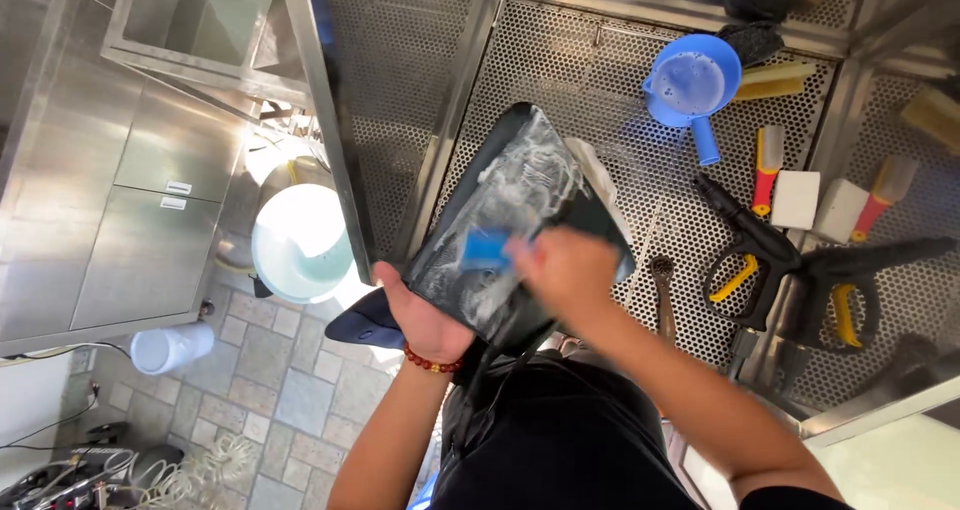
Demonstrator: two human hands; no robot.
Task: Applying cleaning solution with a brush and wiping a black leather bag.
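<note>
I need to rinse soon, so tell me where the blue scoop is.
In the head view the blue scoop lies on the perforated metal counter, upper right, beside a yellow sponge and above the red-handled scraper.

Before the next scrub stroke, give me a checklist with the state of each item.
1. Left hand supports the black tray from below at its near edge: ok.
2. Right hand keeps its grip on the blue sponge against the tray: ok, though the hand is blurred.
3. Foam covers the tray's face: ok across the middle; the far corner cannot tell.
4. Tray is tilted over the perforated steel counter, so runoff lands there: ok.
5. Blue scoop stands clear of the tray: ok.
6. Black spray gun lies on the counter by the right arm, apart from it: ok.
</note>
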